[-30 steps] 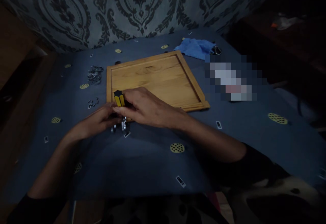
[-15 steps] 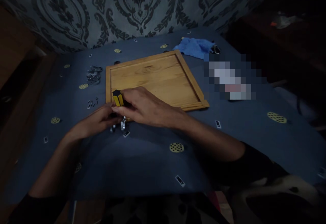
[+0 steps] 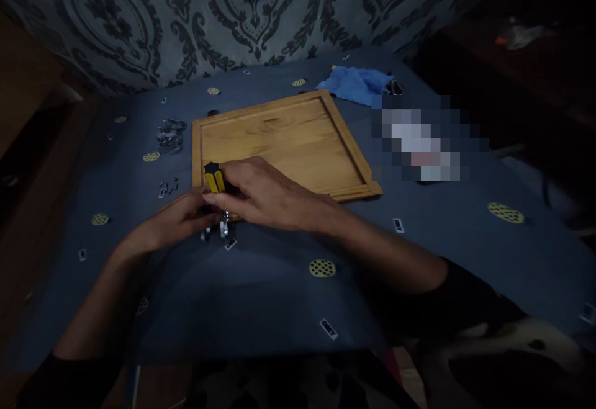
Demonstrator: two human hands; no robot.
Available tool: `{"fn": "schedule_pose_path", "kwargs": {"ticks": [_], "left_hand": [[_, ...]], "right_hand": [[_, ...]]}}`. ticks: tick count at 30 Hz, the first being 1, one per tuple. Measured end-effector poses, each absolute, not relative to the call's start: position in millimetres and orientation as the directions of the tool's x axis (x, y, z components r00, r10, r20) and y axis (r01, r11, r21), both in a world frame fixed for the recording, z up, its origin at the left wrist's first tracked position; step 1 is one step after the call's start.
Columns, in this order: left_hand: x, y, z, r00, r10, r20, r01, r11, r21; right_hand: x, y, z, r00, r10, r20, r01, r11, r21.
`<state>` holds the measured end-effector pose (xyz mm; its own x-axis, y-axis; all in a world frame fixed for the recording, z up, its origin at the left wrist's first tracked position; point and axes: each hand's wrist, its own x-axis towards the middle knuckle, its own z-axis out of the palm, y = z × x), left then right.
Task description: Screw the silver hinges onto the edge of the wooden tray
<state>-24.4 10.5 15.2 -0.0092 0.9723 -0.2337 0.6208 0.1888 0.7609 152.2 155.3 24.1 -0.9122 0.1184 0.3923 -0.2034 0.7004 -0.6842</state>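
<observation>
My right hand (image 3: pixel 263 195) is wrapped round a screwdriver with a yellow and black handle (image 3: pixel 214 177), held upright at the near left corner of a square wooden panel (image 3: pixel 288 142). My left hand (image 3: pixel 184 220) is closed beside it, its fingers pinched at a small shiny metal fitting (image 3: pixel 223 229) just under the screwdriver, at the panel's near edge. The screwdriver's shaft and tip are hidden behind my fingers.
The panel lies on a dark blue patterned cloth (image 3: pixel 279 285). A pile of metal fittings (image 3: pixel 170 134) and a few loose screws (image 3: pixel 167 187) lie to the left. A blue rag (image 3: pixel 356 83) is at the back right. A patterned wall stands behind.
None apart from a slight shift of the camera; both hands stay at the panel's corner.
</observation>
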Motion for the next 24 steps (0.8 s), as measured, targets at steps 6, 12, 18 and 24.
{"fn": "schedule_pose_path", "kwargs": {"ticks": [6, 12, 18, 24], "left_hand": [[-23.9, 9.4, 15.9, -0.029, 0.960, -0.277, 0.555, 0.246, 0.795], [-27.1, 8.2, 11.1, -0.027, 0.962, -0.271, 0.575, 0.237, 0.783], [-27.1, 8.2, 11.4, -0.018, 0.969, -0.247, 0.587, 0.211, 0.782], [-26.5, 9.2, 10.3, 0.033, 0.980, -0.198, 0.611, 0.137, 0.780]], "right_hand": [[152.7, 155.3, 24.8, -0.911, 0.115, 0.397, -0.207, 0.704, -0.679], [151.9, 155.8, 24.6, -0.914, 0.115, 0.389, -0.205, 0.697, -0.687], [152.4, 155.4, 24.7, -0.917, 0.114, 0.384, -0.198, 0.704, -0.682], [152.1, 154.4, 25.5, -0.915, 0.120, 0.384, -0.188, 0.717, -0.671]]}}
